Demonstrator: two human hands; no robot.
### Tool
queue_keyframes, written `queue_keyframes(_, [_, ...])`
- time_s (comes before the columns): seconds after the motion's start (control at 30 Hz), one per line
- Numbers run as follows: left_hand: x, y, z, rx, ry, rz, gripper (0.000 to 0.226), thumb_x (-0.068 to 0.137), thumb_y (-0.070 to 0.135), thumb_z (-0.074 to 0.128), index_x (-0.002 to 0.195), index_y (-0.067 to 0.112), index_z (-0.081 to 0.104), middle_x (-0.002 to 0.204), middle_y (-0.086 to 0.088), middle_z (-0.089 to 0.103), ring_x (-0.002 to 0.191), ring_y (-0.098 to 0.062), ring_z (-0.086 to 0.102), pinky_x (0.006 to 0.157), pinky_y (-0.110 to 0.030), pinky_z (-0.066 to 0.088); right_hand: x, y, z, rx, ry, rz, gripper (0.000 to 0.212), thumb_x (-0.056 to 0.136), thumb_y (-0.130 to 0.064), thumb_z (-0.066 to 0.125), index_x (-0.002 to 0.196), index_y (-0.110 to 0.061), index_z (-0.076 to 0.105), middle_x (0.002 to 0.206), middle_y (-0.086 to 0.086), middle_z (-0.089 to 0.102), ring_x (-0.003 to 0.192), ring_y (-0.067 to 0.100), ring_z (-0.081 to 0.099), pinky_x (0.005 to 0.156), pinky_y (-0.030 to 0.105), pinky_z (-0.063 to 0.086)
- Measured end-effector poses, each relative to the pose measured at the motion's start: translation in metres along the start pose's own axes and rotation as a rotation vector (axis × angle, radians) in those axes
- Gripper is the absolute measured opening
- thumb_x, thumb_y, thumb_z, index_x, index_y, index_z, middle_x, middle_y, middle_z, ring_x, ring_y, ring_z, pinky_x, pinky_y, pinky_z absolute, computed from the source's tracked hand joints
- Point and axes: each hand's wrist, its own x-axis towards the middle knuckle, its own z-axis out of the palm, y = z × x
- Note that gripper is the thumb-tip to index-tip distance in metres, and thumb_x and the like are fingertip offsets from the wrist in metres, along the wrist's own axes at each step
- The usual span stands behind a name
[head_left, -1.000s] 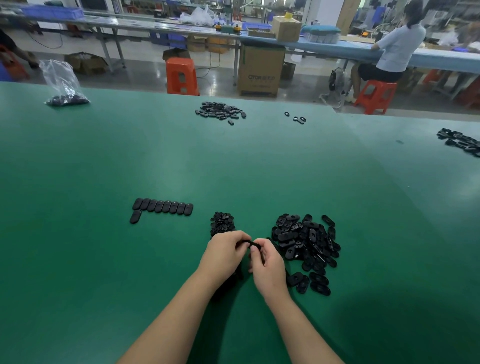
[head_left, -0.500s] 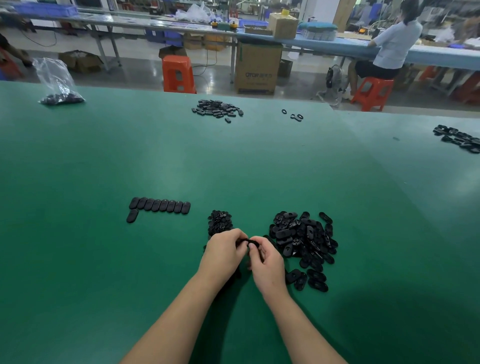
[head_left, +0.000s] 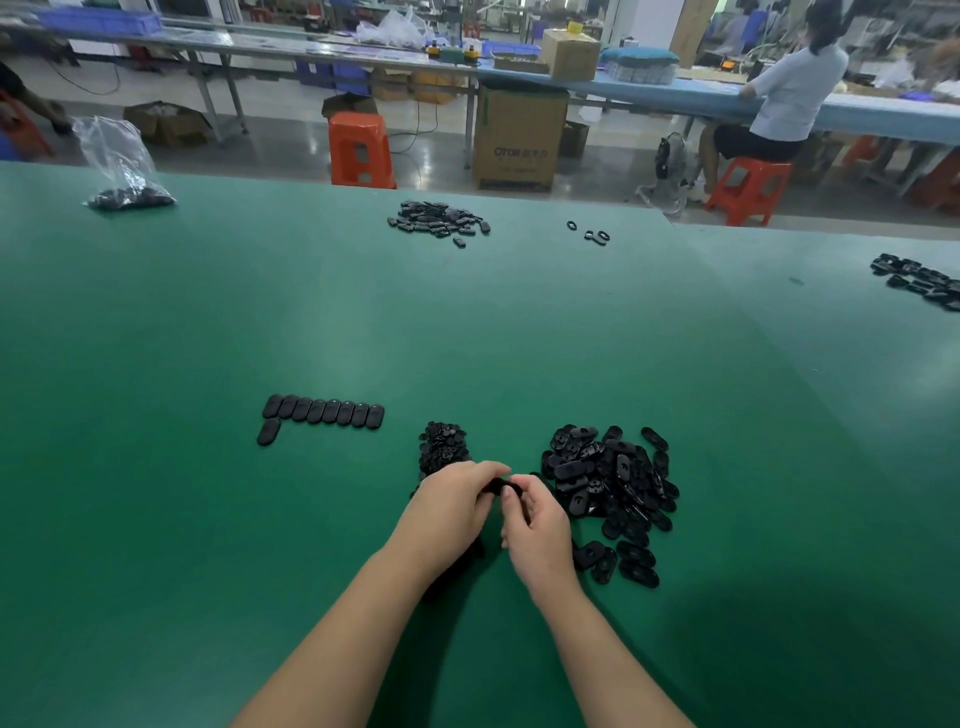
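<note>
Head view, lower centre: your left hand (head_left: 452, 499) and right hand (head_left: 535, 525) both pinch one small black part (head_left: 500, 487) between them, apparently mid-assembly; next, press it together and add it to the finished row (head_left: 324, 410) at centre left.

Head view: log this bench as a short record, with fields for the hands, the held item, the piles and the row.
left hand: grips a small black part
right hand: pinches the same part
big pile: loose black oval pieces, right of the hands
small pile: just beyond the left hand
row: oval pieces side by side, left of the piles; one more below its left end
table: green
far pile: near the far edge
bag: clear, dark pieces inside, far left
</note>
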Motion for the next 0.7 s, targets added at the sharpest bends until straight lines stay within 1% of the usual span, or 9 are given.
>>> queue_keyframes(0.03, [-0.001, -0.001, -0.001, 0.021, -0.008, 0.023, 0.030, 0.093, 0.011, 0.058, 0.119, 0.022, 0.068, 0.102, 0.005, 0.070, 0.099, -0.013, 0.061, 0.087, -0.030, 0.049, 0.000, -0.001, 0.000, 0.020, -0.013, 0.000, 0.015, 0.103, -0.017, 0.057, 0.096, -0.027, 0.065, 0.069, -0.007, 0.065, 0.056, 0.009, 0.053, 0.057, 0.032, 0.049])
queue_keyframes(0.1, [-0.002, -0.003, -0.005, 0.087, 0.009, 0.047, 0.026, 0.093, 0.015, 0.060, 0.116, 0.023, 0.069, 0.099, 0.006, 0.071, 0.096, -0.015, 0.061, 0.083, -0.032, 0.049, -0.001, -0.003, 0.000, 0.046, -0.017, 0.001, 0.011, 0.102, -0.018, 0.058, 0.100, -0.026, 0.065, 0.075, -0.002, 0.069, 0.055, 0.009, 0.055, 0.056, 0.031, 0.052])
queue_keyframes(0.17, [-0.005, -0.008, -0.013, 0.185, 0.099, 0.002, 0.022, 0.090, 0.020, 0.066, 0.112, 0.023, 0.071, 0.096, 0.006, 0.072, 0.090, -0.018, 0.064, 0.077, -0.033, 0.051, -0.002, -0.004, 0.000, 0.056, 0.003, 0.003, 0.007, 0.102, -0.023, 0.059, 0.104, -0.026, 0.064, 0.082, 0.002, 0.072, 0.057, 0.009, 0.059, 0.058, 0.032, 0.056])
queue_keyframes(0.23, [-0.009, -0.019, -0.026, 0.219, 0.224, -0.157, 0.020, 0.088, 0.024, 0.069, 0.107, 0.024, 0.072, 0.090, 0.007, 0.072, 0.079, -0.017, 0.065, 0.069, -0.030, 0.051, -0.002, -0.004, -0.001, 0.054, 0.008, 0.003, 0.007, 0.102, -0.025, 0.058, 0.105, -0.028, 0.063, 0.085, 0.001, 0.072, 0.059, 0.007, 0.061, 0.059, 0.031, 0.057])
queue_keyframes(0.33, [-0.020, -0.051, -0.047, 0.189, 0.326, -0.488, 0.016, 0.090, 0.024, 0.066, 0.105, 0.023, 0.071, 0.081, 0.011, 0.066, 0.062, -0.005, 0.057, 0.057, -0.026, 0.046, -0.003, -0.005, -0.001, 0.024, -0.018, 0.008, 0.009, 0.103, -0.028, 0.055, 0.105, -0.031, 0.063, 0.088, -0.009, 0.072, 0.062, 0.007, 0.063, 0.060, 0.028, 0.057])
queue_keyframes(0.4, [-0.029, -0.075, -0.060, 0.208, 0.356, -0.647, 0.014, 0.091, 0.026, 0.064, 0.102, 0.020, 0.071, 0.076, 0.009, 0.062, 0.060, -0.009, 0.054, 0.062, -0.030, 0.049, -0.003, -0.005, -0.001, 0.013, -0.024, 0.010, 0.009, 0.103, -0.028, 0.055, 0.104, -0.031, 0.063, 0.088, -0.012, 0.071, 0.062, 0.006, 0.063, 0.060, 0.027, 0.056])
queue_keyframes(0.5, [-0.040, -0.100, -0.072, 0.243, 0.348, -0.805, 0.020, 0.091, 0.031, 0.064, 0.103, 0.016, 0.070, 0.081, 0.002, 0.064, 0.072, -0.023, 0.054, 0.078, -0.038, 0.051, -0.004, -0.006, -0.001, -0.001, -0.021, 0.012, 0.009, 0.103, -0.028, 0.055, 0.103, -0.031, 0.063, 0.087, -0.010, 0.071, 0.062, 0.006, 0.063, 0.059, 0.026, 0.056])
queue_keyframes(0.6, [-0.044, -0.108, -0.076, 0.277, 0.328, -0.796, 0.030, 0.090, 0.036, 0.066, 0.113, 0.017, 0.067, 0.093, -0.003, 0.070, 0.085, -0.027, 0.063, 0.084, -0.040, 0.050, -0.004, -0.007, -0.001, 0.007, -0.022, 0.021, 0.009, 0.103, -0.027, 0.054, 0.104, -0.031, 0.062, 0.088, -0.012, 0.070, 0.061, 0.006, 0.062, 0.059, 0.027, 0.056])
queue_keyframes(0.7, [-0.048, -0.110, -0.075, 0.348, 0.306, -0.711, 0.027, 0.093, 0.033, 0.063, 0.118, 0.022, 0.067, 0.091, -0.003, 0.067, 0.085, -0.028, 0.063, 0.082, -0.039, 0.048, -0.004, -0.007, -0.001, 0.004, -0.016, 0.024, 0.009, 0.103, -0.027, 0.055, 0.104, -0.030, 0.063, 0.085, -0.008, 0.071, 0.061, 0.006, 0.062, 0.060, 0.030, 0.057])
